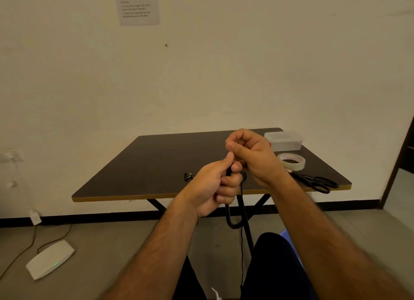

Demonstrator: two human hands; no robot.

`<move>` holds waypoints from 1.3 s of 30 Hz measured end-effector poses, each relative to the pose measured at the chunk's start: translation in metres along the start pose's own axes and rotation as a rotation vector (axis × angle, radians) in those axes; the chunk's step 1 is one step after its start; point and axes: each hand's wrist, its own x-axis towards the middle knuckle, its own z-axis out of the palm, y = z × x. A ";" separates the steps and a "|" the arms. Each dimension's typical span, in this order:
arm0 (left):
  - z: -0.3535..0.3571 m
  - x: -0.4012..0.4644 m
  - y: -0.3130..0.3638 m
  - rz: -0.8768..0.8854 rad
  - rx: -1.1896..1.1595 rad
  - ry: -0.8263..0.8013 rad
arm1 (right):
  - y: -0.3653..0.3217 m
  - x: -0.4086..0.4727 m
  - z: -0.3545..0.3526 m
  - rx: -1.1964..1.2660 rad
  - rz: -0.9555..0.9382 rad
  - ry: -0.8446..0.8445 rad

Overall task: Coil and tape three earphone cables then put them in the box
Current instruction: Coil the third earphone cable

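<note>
While both hands work just in front of the table's (156, 156) near edge, the left hand (215, 187) grips a black earphone cable (235, 219) with all its fingers curled round it and the thumb pressed on top. A doubled loop of that cable hangs below the fist, past the table's edge, and one thin strand trails further down toward the person's lap. The right hand (251, 154) is above and just right of the left, its fingers bunched tightly inward and touching the left thumb; it seems to pinch the cable's upper end, though the strand itself is hidden between the fingers.

Beside the left hand, on the table's near part, lies one small dark earbud piece (187, 176); whether it belongs to the held cable cannot be told. Most of the table's left half and middle are bare dark surface. Along the table's right side sit three things in a row: one clear plastic box (284, 140) with its lid on at the far right corner, one roll of clear tape (291, 161) lying flat just nearer than the box, and one pair of black scissors (318, 183) at the near right edge, handles reaching slightly over it. Only one cable can be counted for certain.

On the floor left of the table lies one white device (49, 259) with a green light.
</note>
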 end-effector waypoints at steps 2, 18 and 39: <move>0.001 0.000 0.003 0.054 -0.047 -0.020 | 0.004 -0.001 0.002 0.002 0.023 0.009; 0.000 0.029 0.057 0.577 0.373 0.457 | -0.014 -0.030 0.012 -0.259 0.235 -0.182; 0.020 0.023 0.053 0.179 -0.137 -0.058 | -0.032 0.027 -0.014 -0.208 0.016 0.001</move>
